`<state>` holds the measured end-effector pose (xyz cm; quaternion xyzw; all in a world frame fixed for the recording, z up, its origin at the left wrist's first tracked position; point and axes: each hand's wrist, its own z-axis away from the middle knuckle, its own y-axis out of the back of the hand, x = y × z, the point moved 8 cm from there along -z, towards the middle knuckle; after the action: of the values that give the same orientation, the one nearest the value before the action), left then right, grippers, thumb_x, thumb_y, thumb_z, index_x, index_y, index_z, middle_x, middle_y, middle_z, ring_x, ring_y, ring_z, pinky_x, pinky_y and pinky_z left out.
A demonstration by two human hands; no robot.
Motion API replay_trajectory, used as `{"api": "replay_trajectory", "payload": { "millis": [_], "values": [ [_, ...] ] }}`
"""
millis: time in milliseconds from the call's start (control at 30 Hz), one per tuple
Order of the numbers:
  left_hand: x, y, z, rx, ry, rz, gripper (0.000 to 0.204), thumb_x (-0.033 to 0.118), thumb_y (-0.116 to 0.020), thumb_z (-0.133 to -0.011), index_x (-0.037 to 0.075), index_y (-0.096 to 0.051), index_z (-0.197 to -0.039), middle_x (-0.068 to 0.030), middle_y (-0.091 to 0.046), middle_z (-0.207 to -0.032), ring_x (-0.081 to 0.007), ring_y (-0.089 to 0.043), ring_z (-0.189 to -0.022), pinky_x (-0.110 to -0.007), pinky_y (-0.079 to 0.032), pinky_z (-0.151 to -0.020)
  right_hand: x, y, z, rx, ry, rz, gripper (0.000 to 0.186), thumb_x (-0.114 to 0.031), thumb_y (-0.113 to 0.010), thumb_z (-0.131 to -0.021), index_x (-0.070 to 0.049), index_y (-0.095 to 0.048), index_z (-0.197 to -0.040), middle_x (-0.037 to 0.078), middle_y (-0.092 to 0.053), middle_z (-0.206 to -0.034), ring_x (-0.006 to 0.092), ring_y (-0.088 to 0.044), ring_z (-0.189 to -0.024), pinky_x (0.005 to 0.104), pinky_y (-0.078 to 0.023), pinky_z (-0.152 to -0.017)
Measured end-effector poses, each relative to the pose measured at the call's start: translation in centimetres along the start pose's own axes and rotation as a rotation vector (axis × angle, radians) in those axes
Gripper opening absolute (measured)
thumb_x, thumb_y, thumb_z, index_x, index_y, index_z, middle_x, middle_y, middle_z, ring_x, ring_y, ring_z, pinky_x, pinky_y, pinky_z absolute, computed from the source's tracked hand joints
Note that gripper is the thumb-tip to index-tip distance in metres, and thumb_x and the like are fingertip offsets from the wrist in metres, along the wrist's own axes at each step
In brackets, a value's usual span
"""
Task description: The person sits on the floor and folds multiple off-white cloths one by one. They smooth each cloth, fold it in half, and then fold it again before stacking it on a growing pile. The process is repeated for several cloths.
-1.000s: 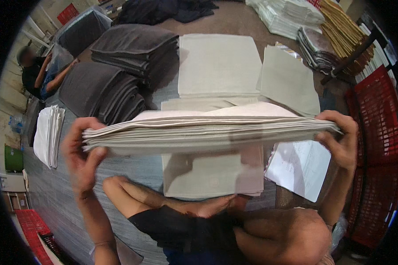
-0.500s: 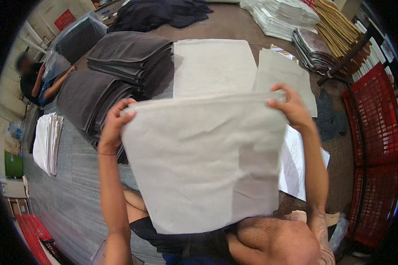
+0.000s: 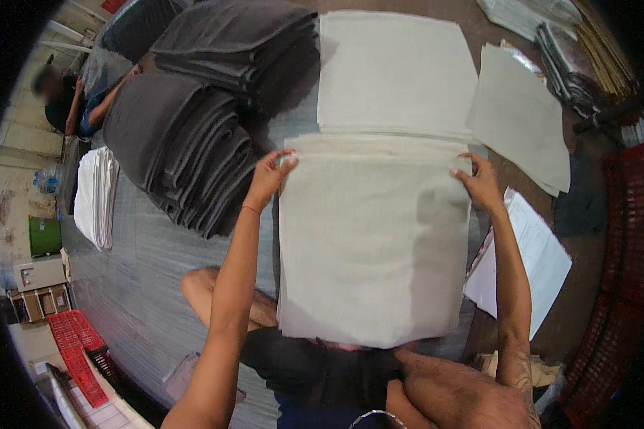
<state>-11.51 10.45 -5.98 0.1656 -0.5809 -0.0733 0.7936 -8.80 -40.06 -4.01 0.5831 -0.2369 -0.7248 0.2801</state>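
A pale cream cloth sheet lies spread in front of my lap, its near edge reaching over my legs. My left hand pinches its far left corner between thumb and fingers. At the opposite far corner, my right hand has a similar pinch on the same sheet. Layered edges along the left side and far side show more pale cloth under it. Just beyond is a stack of pale cloths, and to its right lies a loose pale cloth piece.
Dark grey folded cloth piles stand at left, beside a white folded stack. Printed papers lie right of my right forearm. Red plastic crates line the right side. Another person sits at far left, holding clear plastic.
Both hands have lowered the cloth sheet from a raised, tilted hold to a flat lay. The view has shifted, so the surrounding piles appear higher in the picture.
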Motion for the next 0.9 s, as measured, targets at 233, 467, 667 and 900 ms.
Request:
{"api": "replay_trajectory", "payload": {
  "millis": [233,467,667,900],
  "values": [
    [4.1,-2.7,18.4,-0.008,-0.262,-0.337,0.011,0.003,-0.067,-0.087,-0.001,-0.070,-0.097,-0.0141,-0.071,-0.090,-0.0189,-0.067,-0.083,-0.033,-0.053,-0.079,-1.5,0.2,15.6,-0.140,0.256,-0.017,0.033,-0.013,-0.074,-0.081,-0.002,-0.064,-0.110,0.017,-0.066,-0.107,0.0313,-0.064,-0.104,0.0419,-0.049,-0.090],
    [-0.2,-8.7,35.0,-0.540,-0.362,-0.678,0.059,0.014,-0.078,-0.070,0.010,-0.058,-0.125,-0.0179,-0.051,-0.127,-0.0398,-0.047,-0.122,-0.050,-0.040,-0.103,-2.1,-5.8,32.4,-0.482,0.490,0.423,0.077,-0.012,-0.076,-0.066,-0.018,-0.050,-0.139,0.015,-0.039,-0.150,0.0377,-0.033,-0.141,0.0582,-0.024,-0.117],
    [0.3,-8.3,34.6,-0.532,-0.417,-0.702,0.057,0.012,-0.076,-0.073,0.010,-0.059,-0.128,-0.0166,-0.051,-0.129,-0.0383,-0.049,-0.120,-0.048,-0.042,-0.101,-0.1,-5.3,33.1,-0.293,0.539,0.200,0.064,0.000,-0.070,-0.066,-0.009,-0.056,-0.128,0.017,-0.049,-0.146,0.0378,-0.043,-0.139,0.0603,-0.029,-0.116],
    [-1.1,-6.9,33.6,-0.474,-0.439,-0.604,0.035,0.017,-0.073,-0.080,0.008,-0.067,-0.113,-0.0118,-0.059,-0.119,-0.0329,-0.057,-0.112,-0.042,-0.053,-0.088,0.2,-3.5,30.4,-0.384,0.394,-0.062,0.043,0.009,-0.059,-0.068,0.000,-0.065,-0.110,0.018,-0.062,-0.131,0.0379,-0.056,-0.128,0.0466,-0.041,-0.112]
  ]
}}
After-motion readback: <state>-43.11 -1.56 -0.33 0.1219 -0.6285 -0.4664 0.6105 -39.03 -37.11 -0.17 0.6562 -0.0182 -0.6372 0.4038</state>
